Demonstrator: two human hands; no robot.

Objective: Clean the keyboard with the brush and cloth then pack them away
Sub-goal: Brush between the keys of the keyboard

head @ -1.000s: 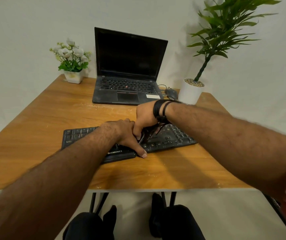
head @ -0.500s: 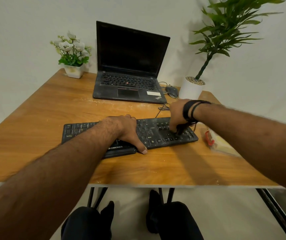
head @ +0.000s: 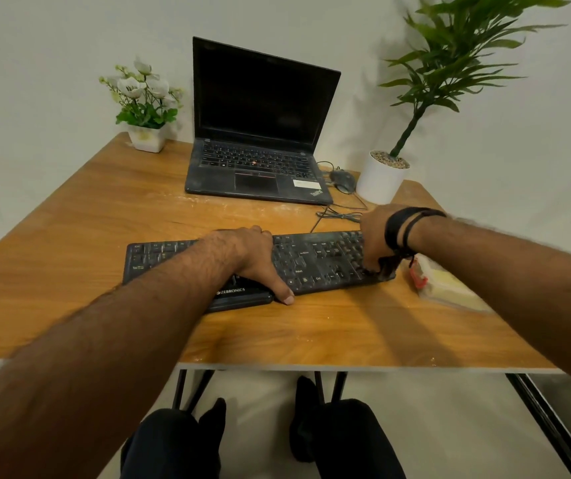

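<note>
Fingers: those of the left hand (head: 254, 257) lie flat and relaxed across the middle of the keyboard (head: 311, 262), thumb extended over its near edge onto the table (head: 70, 236); those of the right hand (head: 374, 240) are curled downward around a dark brush (head: 386, 267), whose tip meets the keys at the keyboard's right end. The grip itself is partly hidden by the back of the hand.

Change from earlier views: a second ago the right hand worked beside the left at the keyboard's centre; half a second ago it had reached the right-hand key block; it now sits at the far right corner. The left hand has kept its place.

Appearance: the keyboard is black, full-size, pale dust speckling its keys, white lettering on its front lip. It lies slightly askew near the table's front edge.

Count, largest to smallest: one wooden table; one open laptop (head: 260, 133), screen dark; one tall green plant in a white pot (head: 382, 176); one keyboard; two hands; one small flower pot (head: 146, 136); one clear packet holding something yellow (head: 443, 288), just right of the keyboard; one mouse (head: 342, 179); one brush.
</note>
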